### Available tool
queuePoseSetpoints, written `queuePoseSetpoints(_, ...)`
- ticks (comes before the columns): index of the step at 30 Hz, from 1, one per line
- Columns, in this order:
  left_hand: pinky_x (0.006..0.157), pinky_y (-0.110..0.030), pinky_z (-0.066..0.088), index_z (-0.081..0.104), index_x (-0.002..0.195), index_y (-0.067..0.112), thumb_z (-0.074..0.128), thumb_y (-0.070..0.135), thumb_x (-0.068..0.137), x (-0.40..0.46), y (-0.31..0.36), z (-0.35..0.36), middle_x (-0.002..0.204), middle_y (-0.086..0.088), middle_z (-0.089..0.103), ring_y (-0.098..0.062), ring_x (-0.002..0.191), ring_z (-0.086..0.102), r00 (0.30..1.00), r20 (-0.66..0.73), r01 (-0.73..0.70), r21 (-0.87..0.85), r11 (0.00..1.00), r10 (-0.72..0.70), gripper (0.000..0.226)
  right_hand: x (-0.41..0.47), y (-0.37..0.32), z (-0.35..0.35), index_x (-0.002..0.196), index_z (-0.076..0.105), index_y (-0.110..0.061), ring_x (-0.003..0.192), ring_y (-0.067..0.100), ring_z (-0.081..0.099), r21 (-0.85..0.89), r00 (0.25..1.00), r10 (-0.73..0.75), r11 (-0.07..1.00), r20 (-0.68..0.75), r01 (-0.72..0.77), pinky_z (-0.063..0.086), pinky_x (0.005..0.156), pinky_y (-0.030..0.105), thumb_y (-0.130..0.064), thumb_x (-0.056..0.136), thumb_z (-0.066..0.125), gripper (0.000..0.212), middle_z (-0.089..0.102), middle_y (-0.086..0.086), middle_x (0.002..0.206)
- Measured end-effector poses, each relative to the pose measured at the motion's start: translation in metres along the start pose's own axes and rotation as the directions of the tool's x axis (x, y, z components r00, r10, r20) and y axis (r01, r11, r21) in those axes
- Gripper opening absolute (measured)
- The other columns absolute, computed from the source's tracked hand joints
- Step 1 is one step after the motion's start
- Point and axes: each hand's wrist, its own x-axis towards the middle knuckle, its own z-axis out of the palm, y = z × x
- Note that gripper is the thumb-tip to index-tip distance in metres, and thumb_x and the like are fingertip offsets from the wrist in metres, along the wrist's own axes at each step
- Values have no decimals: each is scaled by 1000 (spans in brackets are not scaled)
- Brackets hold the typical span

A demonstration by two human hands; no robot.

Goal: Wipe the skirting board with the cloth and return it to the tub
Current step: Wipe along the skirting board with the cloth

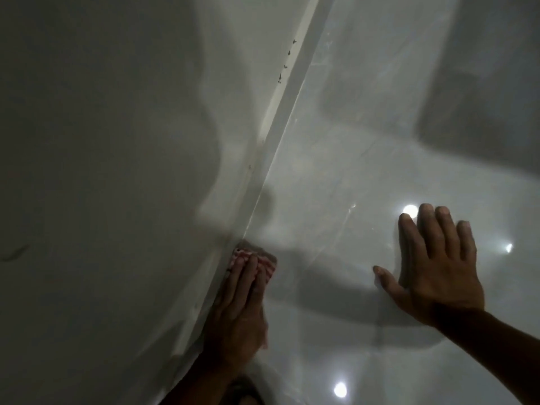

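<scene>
A pale skirting board [280, 118] runs diagonally from the top centre down to the lower left, where wall meets floor. My left hand [236, 311] presses a pink striped cloth [264, 258] flat against the foot of the board; the cloth shows past my fingertips. My right hand [435, 267] lies flat on the glossy floor to the right, fingers spread, holding nothing. No tub is in view.
A plain grey wall [102, 156] fills the left half. The shiny tiled floor [365, 141] reflects several ceiling lights. Small dark specks [285, 65] sit along the board's top edge further up. A dark shape [482, 83] shows at the upper right.
</scene>
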Motion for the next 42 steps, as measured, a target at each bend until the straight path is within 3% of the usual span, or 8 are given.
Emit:
queuePoseSetpoints(6,118,-53,40,53,142,1,59,7,91,134,19,-3,152,-20,50,-37,149,37,973,-224,16,-173,985,-55,52,0,4,5,167,14,-16,163,33,-1,1,1000,-11,1000,-26,11,-4,130,51,-81,86,33,106,14,19,174)
queuePoseSetpoints(16,129,-46,23,43,150,9,63,24,93,279,29,-13,164,-14,36,-35,155,23,994,-102,31,-148,989,-47,62,0,1,1,164,24,-12,162,38,9,30,999,-9,999,-41,10,-1,130,53,-77,85,41,104,19,21,172)
queuePoseSetpoints(19,128,-50,26,46,147,4,83,12,73,300,30,-13,161,-18,39,-39,153,25,989,-92,-129,-152,980,116,83,-1,1,0,164,26,-12,161,38,10,27,999,-6,1000,-35,7,3,130,56,-77,85,40,103,19,21,172)
queuePoseSetpoints(23,129,-51,22,42,149,5,66,7,82,329,57,-13,163,-19,35,-38,155,21,916,-74,-398,-31,917,395,72,-1,0,0,164,24,-12,162,38,10,-6,999,-5,1000,-42,4,5,130,56,-79,87,34,102,14,18,172)
queuePoseSetpoints(31,130,-52,2,17,155,-7,28,48,105,443,62,-32,168,-26,13,-41,157,6,997,41,-67,107,992,63,75,-1,1,6,164,20,-14,162,38,13,-7,996,-22,1000,-87,21,8,129,58,-78,89,31,99,19,19,172)
queuePoseSetpoints(36,130,-44,7,24,155,-4,36,52,102,406,49,-38,166,-25,20,-38,157,10,1000,-10,15,-61,998,-16,78,-2,3,5,164,21,-14,162,38,12,-13,998,-11,1000,-60,10,9,129,59,-80,88,29,100,18,19,172)
queuePoseSetpoints(40,118,-57,39,66,117,-12,73,31,71,320,37,-38,145,-31,54,-45,142,42,989,-109,-112,-110,988,100,63,-1,3,4,165,20,-14,161,37,13,-1,997,-8,1000,-70,8,5,130,56,-80,88,29,101,22,19,171)
queuePoseSetpoints(42,116,-61,41,67,115,-12,63,30,71,263,25,-24,147,-28,52,-41,145,37,985,-159,-95,-202,975,63,61,-1,3,5,165,22,-14,162,36,11,10,997,-9,1000,-74,10,6,130,57,-79,88,32,101,21,19,172)
